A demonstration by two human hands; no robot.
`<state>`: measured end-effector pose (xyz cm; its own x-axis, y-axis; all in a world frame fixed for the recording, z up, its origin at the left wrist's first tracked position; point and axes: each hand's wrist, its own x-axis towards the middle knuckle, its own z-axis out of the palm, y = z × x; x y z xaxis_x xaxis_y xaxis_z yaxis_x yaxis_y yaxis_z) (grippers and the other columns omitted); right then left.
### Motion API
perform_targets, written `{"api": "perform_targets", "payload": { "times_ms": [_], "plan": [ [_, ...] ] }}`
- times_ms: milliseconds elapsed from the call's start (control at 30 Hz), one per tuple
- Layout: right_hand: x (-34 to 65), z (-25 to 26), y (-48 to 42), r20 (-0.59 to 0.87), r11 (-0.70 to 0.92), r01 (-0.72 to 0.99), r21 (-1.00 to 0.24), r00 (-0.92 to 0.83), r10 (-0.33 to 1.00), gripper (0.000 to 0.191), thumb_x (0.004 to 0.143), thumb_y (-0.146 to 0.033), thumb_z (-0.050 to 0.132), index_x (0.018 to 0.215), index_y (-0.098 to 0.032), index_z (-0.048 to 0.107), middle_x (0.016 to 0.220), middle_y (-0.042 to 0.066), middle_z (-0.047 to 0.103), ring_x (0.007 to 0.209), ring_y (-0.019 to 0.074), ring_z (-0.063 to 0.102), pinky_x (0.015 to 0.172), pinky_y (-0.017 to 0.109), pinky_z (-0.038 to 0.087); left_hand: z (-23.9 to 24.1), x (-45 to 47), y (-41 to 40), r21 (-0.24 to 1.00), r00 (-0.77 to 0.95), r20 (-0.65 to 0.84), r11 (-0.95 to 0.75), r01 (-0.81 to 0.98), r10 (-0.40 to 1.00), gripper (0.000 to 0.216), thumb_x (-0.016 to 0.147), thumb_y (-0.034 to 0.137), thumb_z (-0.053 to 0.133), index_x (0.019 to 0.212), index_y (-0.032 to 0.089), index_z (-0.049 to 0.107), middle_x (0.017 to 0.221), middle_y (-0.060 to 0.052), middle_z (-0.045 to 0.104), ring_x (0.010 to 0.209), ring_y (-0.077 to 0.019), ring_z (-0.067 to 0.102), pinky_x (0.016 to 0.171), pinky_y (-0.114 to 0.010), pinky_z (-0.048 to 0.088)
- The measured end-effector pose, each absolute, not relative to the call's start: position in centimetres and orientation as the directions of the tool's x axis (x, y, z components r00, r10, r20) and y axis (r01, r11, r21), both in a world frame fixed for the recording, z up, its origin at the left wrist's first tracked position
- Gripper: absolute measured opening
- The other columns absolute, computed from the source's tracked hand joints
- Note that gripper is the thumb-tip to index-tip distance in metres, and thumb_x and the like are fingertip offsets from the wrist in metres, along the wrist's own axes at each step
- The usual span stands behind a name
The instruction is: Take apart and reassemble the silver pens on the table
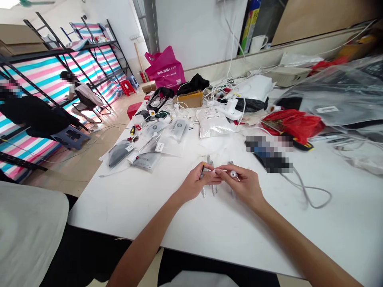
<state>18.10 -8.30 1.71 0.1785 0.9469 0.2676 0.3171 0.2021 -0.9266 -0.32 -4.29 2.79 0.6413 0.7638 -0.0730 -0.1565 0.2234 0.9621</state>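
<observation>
My left hand (pixel 198 182) and my right hand (pixel 241 183) meet over the middle of the white table (pixel 209 231). The left hand's fingers are closed around a few thin silver pen-like tools (pixel 209 161), whose tips stick out above and below the fingers, along with a small dark piece with a yellow tip (pixel 203 166). My right hand pinches a small white round part (pixel 233 174), with its fingertips touching the left hand's. Another silver tool (pixel 230 163) shows just behind the right hand.
Sealed clear and silver bags (pixel 155 143) lie at the left. A grey cable (pixel 308 191) loops at the right near a red bag (pixel 295 123). Cables, boxes and a magenta bag (pixel 166 69) crowd the far side. A person sits beyond by striped racks.
</observation>
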Motion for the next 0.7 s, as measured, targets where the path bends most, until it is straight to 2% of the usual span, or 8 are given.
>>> {"api": "perform_targets", "payload": {
  "times_ms": [67,133,233,300,400,567,633,700],
  "plan": [
    [17.9,1.5,-8.4,0.266,0.204,0.325,-0.923,0.160,0.951,0.030,0.088,-0.052,0.072,0.094,-0.024,0.083,0.085,0.004,0.078,0.057,0.0132,0.054,0.049,0.027,0.040,2.9,-0.3,-4.4,0.960,0.682,-0.107,0.254,-0.118,0.723,0.045,0.088,0.053,0.074,0.107,0.019,0.053,0.106,-0.011,0.074,0.097,-0.0275,0.077,0.091,-0.046,0.059],
    [17.8,1.5,-8.4,0.266,0.203,0.335,-0.920,0.155,0.951,0.031,0.089,-0.052,0.071,0.096,-0.024,0.083,0.087,0.005,0.079,0.056,0.0132,0.054,0.049,0.028,0.040,3.1,-0.3,-4.5,0.953,0.722,-0.135,0.289,-0.093,0.679,0.047,0.088,0.057,0.073,0.106,0.019,0.053,0.100,-0.009,0.073,0.081,-0.0233,0.077,0.068,-0.032,0.057],
    [17.7,1.7,-8.5,0.282,0.202,0.349,-0.915,0.197,0.939,0.031,0.088,-0.053,0.073,0.094,-0.024,0.083,0.081,0.005,0.076,0.053,0.0122,0.049,0.048,0.028,0.037,3.4,-0.5,-4.5,0.942,0.698,-0.169,0.323,-0.094,0.696,0.046,0.090,0.060,0.069,0.103,0.019,0.052,0.080,-0.003,0.068,0.047,-0.0077,0.055,0.044,-0.020,0.030],
    [17.7,1.8,-8.6,0.272,0.188,0.335,-0.923,0.225,0.936,0.032,0.086,-0.055,0.074,0.092,-0.024,0.082,0.072,0.003,0.070,0.050,0.0112,0.042,0.046,0.028,0.034,3.6,-0.7,-4.2,0.929,0.640,-0.186,0.346,-0.133,0.746,0.045,0.090,0.060,0.068,0.100,0.019,0.054,0.080,-0.002,0.068,0.041,-0.0010,0.032,0.042,-0.021,0.018],
    [17.7,1.8,-8.4,0.192,0.135,0.237,-0.962,0.237,0.952,0.034,0.085,-0.057,0.077,0.093,-0.024,0.079,0.062,-0.001,0.057,0.050,0.0105,0.034,0.045,0.027,0.028,3.9,-0.9,-3.9,0.919,0.560,-0.203,0.354,-0.175,0.804,0.046,0.089,0.061,0.070,0.101,0.017,0.062,0.088,-0.003,0.067,0.046,-0.0011,0.023,0.044,-0.023,0.014],
    [17.3,0.8,-7.6,-0.059,-0.036,-0.247,-0.968,0.085,0.995,0.036,0.089,-0.058,0.073,0.092,-0.022,0.069,0.064,-0.005,0.041,0.054,0.0098,0.034,0.049,0.026,0.034,4.0,-1.0,-3.9,0.932,0.491,-0.194,0.315,-0.177,0.849,0.049,0.085,0.062,0.074,0.102,0.016,0.071,0.058,0.010,0.027,0.048,-0.0050,0.017,0.047,-0.025,0.012],
    [17.2,0.3,-7.3,-0.082,-0.065,-0.380,-0.922,0.028,0.996,0.035,0.089,-0.055,0.073,0.094,-0.022,0.068,0.067,-0.004,0.045,0.054,0.0090,0.034,0.051,0.027,0.037,4.0,-1.0,-4.0,0.938,0.503,-0.177,0.299,-0.173,0.846,0.050,0.086,0.062,0.073,0.106,0.016,0.073,0.057,0.010,0.021,0.049,-0.0057,0.016,0.048,-0.025,0.011],
    [17.2,0.0,-7.1,-0.067,-0.063,-0.416,-0.907,-0.004,0.998,0.033,0.089,-0.052,0.074,0.097,-0.022,0.067,0.074,-0.002,0.056,0.057,0.0094,0.039,0.056,0.028,0.041,4.0,-1.0,-4.0,0.940,0.507,-0.163,0.289,-0.180,0.847,0.050,0.087,0.061,0.072,0.109,0.016,0.074,0.056,0.010,0.022,0.048,-0.0054,0.017,0.048,-0.025,0.012]
  ]
}}
